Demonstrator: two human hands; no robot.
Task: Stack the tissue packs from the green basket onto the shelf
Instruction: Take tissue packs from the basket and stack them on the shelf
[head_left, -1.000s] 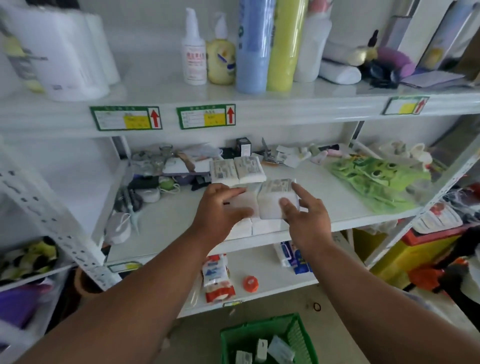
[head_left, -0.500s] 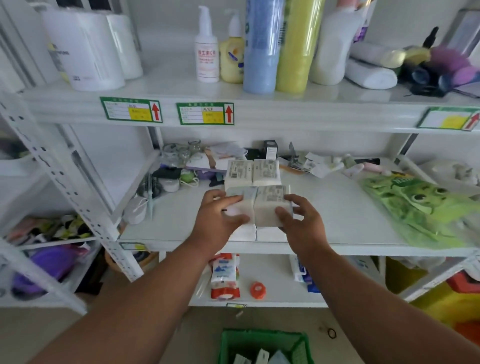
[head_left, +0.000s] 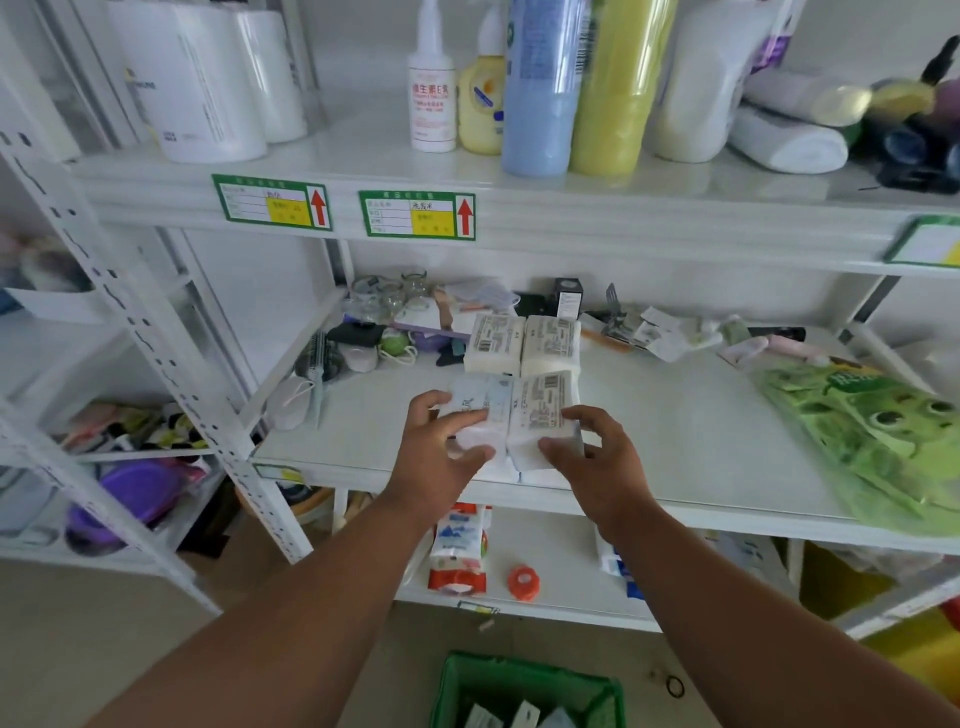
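Observation:
White tissue packs stand in two rows on the middle shelf (head_left: 691, 431). The back pair (head_left: 522, 345) lies flat, labels up. At the front, two top packs rest on lower ones: my left hand (head_left: 441, 452) grips the left top pack (head_left: 480, 400), and my right hand (head_left: 597, 457) holds the right top pack (head_left: 543, 408) at its near corner. On the floor below, the green basket (head_left: 524, 675) holds several more packs (head_left: 524, 717).
Behind the packs lie glass jars (head_left: 395, 293), a small black box (head_left: 566, 299) and tags. A green frog-print bag (head_left: 878, 431) covers the shelf's right part. Bottles and rolls (head_left: 540, 88) stand on the upper shelf. Below sits a red-white pack (head_left: 460, 551).
The view shifted left and closer. Both hands drew slightly back toward the shelf's front edge while pressing the two top packs together on the front stack.

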